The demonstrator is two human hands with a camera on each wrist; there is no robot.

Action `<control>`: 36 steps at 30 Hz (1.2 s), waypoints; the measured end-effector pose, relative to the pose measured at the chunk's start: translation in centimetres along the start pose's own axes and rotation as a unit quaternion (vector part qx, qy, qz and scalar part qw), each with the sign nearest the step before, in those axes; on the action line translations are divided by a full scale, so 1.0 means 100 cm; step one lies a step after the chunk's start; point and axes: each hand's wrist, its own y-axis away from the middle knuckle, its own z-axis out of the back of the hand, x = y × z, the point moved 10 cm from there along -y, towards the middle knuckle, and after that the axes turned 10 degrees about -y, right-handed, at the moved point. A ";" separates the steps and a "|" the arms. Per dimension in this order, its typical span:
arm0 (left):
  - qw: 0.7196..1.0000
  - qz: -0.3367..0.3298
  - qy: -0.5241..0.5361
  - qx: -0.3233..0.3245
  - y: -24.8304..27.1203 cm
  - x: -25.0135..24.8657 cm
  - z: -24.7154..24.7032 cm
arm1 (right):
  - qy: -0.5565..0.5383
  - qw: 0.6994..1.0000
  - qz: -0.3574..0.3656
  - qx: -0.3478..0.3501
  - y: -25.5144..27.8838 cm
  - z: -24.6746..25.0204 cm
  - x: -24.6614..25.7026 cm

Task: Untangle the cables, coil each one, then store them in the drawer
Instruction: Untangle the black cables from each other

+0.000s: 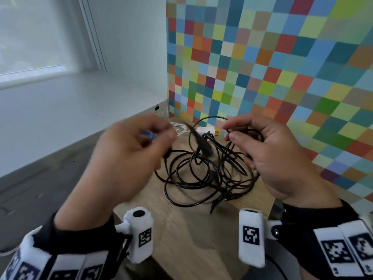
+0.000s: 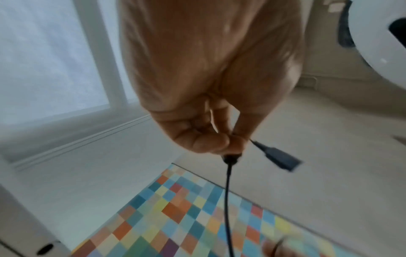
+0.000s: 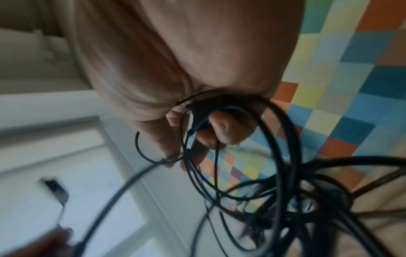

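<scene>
Left hand [image 1: 129, 156] pinches one end of a black cable just behind its plug [image 2: 279, 159], fingers curled tight; right hand [image 1: 276, 152] has its fingers curled round several loops of the same black cable tangle [image 1: 205, 172], whose bulk lies on the wooden tabletop [image 1: 193, 235] between and just beyond both hands. Judging from this, pulling the free end hard while the other hand grips a bundle could cinch a knot tighter instead of freeing it, and the trailing loops could drag the pile toward the tabletop edge. Farther back sit a white charger [image 1: 203, 130] and a white cable [image 1: 177, 126], near the corner. Behind them rises a wall of coloured squares [image 1: 262, 57]; to the left, a pale sill and window [image 1: 32, 37]. No drawer shows.
</scene>
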 end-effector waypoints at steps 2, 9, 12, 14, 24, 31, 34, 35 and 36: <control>0.989 0.013 0.121 -0.084 -0.001 0.005 0.026 | 0.081 0.996 0.009 -0.017 -0.002 0.004 -0.004; 0.988 0.069 0.055 -0.130 -0.003 0.032 0.051 | -0.055 0.995 -0.066 -0.053 -0.001 0.009 -0.014; 0.991 0.113 -0.032 -0.060 -0.004 0.037 0.038 | -0.170 0.982 -0.060 -0.057 0.000 0.009 -0.005; 0.987 0.128 -0.093 -0.009 -0.004 0.035 0.028 | -0.226 0.971 -0.056 -0.045 0.000 0.006 0.000; 0.968 0.020 -0.106 0.228 0.021 -0.012 -0.045 | -0.293 0.953 -0.065 0.043 0.013 -0.038 0.018; 0.988 0.045 -0.055 0.138 0.014 -0.010 -0.040 | -0.124 0.990 -0.001 0.070 0.016 -0.034 0.033; 0.991 0.066 0.045 0.104 0.012 -0.010 -0.028 | 0.010 0.993 0.025 0.113 0.018 -0.031 0.033; 0.990 0.074 0.079 0.094 0.011 -0.010 -0.026 | -0.014 0.990 0.014 0.139 0.019 -0.033 0.032; 0.987 0.080 0.107 0.084 0.011 -0.009 -0.024 | -0.048 0.985 0.006 0.168 0.021 -0.035 0.032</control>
